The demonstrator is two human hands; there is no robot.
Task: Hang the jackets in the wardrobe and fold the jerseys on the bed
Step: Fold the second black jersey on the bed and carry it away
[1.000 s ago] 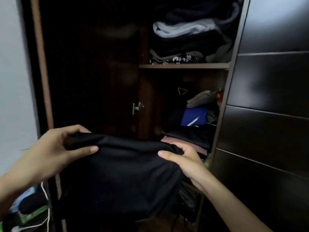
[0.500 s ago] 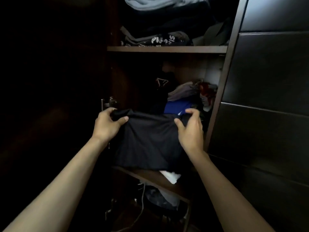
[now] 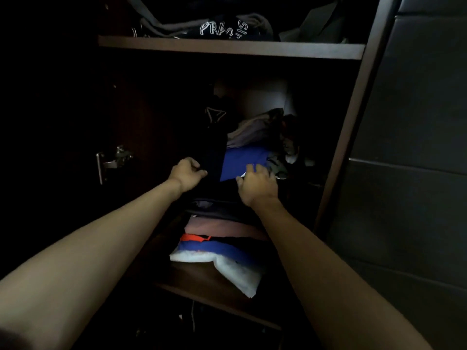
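We reach both arms into the wardrobe (image 3: 353,127). Our left hand (image 3: 188,173) curls round the black jersey (image 3: 214,157) on the stack; our right hand (image 3: 257,184) rests half-open atop it

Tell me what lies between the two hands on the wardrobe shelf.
In the head view, dark folded fabric and the blue garment's front edge lie between the left hand and right hand.
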